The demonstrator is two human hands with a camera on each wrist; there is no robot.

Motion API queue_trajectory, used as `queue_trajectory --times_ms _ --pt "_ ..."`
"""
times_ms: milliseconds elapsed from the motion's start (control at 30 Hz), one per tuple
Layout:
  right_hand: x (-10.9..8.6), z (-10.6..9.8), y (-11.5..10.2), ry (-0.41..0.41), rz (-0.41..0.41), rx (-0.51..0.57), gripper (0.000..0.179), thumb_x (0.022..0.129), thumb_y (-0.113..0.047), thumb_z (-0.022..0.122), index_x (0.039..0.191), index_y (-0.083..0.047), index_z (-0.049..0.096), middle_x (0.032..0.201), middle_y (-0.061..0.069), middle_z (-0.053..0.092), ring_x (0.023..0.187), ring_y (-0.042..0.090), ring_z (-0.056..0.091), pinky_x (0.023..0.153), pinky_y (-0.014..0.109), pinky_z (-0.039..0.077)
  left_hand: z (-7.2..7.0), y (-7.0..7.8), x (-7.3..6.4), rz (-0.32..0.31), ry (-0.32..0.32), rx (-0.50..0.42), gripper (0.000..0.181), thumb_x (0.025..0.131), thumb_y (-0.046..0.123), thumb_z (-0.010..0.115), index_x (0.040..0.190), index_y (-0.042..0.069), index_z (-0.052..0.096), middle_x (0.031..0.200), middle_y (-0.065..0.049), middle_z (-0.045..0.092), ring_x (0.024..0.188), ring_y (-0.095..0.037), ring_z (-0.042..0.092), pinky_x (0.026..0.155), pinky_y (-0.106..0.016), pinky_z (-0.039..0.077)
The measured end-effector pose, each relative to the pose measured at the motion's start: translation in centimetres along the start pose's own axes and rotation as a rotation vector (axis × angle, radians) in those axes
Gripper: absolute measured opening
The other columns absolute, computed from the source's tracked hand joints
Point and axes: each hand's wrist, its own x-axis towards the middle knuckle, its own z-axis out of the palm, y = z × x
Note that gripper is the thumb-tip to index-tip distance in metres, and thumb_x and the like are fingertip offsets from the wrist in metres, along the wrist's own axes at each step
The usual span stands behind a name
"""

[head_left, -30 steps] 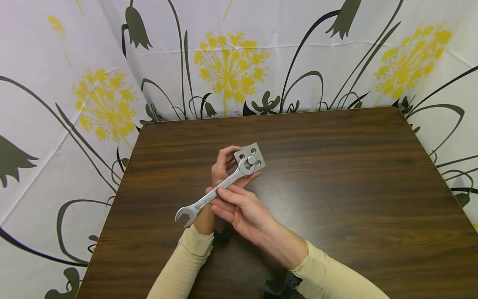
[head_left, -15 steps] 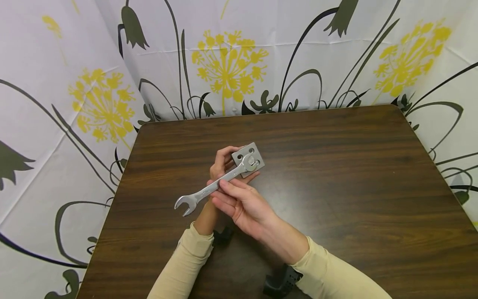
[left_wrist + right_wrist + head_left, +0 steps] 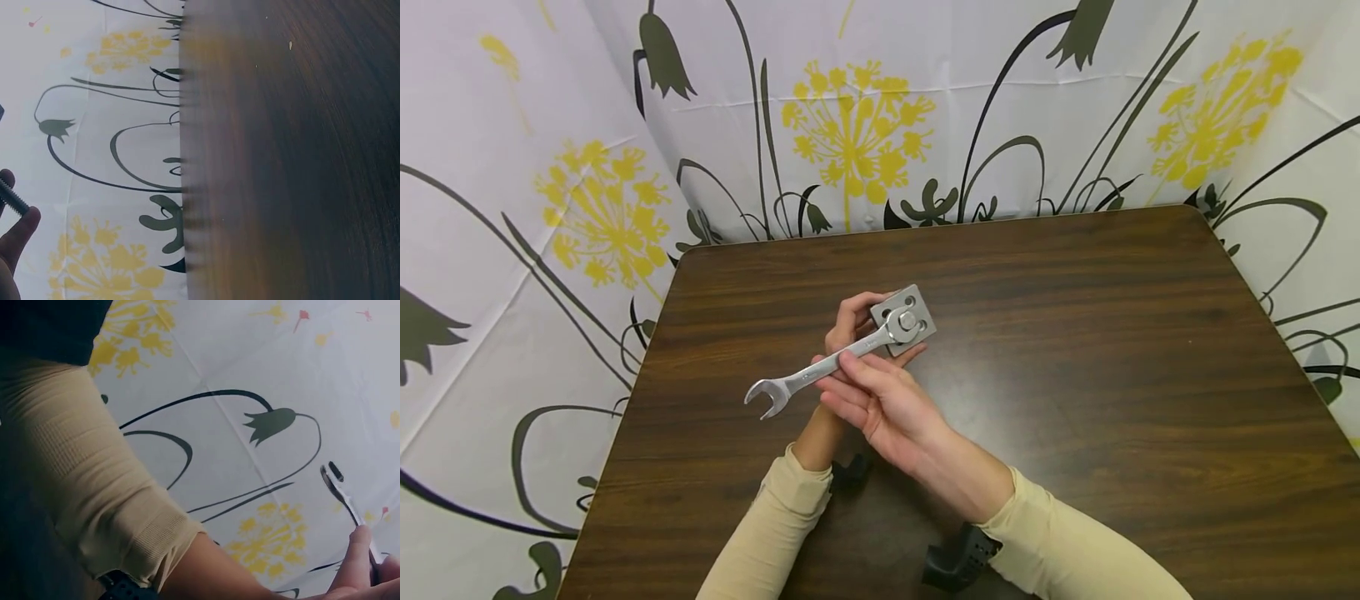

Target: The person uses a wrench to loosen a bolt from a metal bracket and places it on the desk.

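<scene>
My left hand (image 3: 844,323) grips a grey metal block (image 3: 919,312) with several holes, thumb below and fingers on its far left side. From the block's face sticks out a bolt head (image 3: 907,321). The ring end of a silver combination wrench (image 3: 820,368) sits around that head. My right hand (image 3: 901,408) pinches the wrench shaft near its middle, with the open end pointing to the lower left. In the left wrist view a threaded bolt shank (image 3: 14,200) shows beside my fingertips. The wrench's open end (image 3: 347,502) rises beyond my right hand in the right wrist view.
Both hands are held over a dark wood-grain table (image 3: 1112,375). A white curtain (image 3: 722,125) with yellow and grey flowers hangs behind and beside it. Each wrist carries a black camera mount (image 3: 958,558).
The wrench has turned about the bolt, its open end swinging upward and slightly left. Its ring end now sits around the bolt head. The block has hardly moved.
</scene>
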Motion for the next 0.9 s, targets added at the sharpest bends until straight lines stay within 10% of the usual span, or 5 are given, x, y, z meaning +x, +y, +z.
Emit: queue_trajectory --times_ms 433,900 --pt "-1.4 -3.0 0.0 0.140 -0.053 -0.253 0.007 0.097 -0.010 0.063 0.093 -0.008 0.068 0.084 0.006 0.071 0.075 0.016 0.071 0.072 0.033 0.059 -0.3 -0.4 0.2 -0.022 0.068 0.015 0.068 0.059 -0.011 0.089 0.115 -0.010 0.051 0.103 -0.020 0.070 0.094 -0.019 0.067 0.078 -0.051 0.055" --pt "-2.6 -7.9 -6.4 0.205 -0.126 -1.041 0.024 0.088 -0.018 0.075 0.099 0.004 0.072 0.085 0.012 0.074 0.078 0.021 0.069 0.062 0.034 0.057 -1.0 -0.8 0.5 -0.009 0.001 0.016 0.067 0.058 -0.017 0.085 0.115 -0.012 0.050 0.105 -0.024 0.067 0.091 -0.023 0.068 0.074 -0.051 0.057"
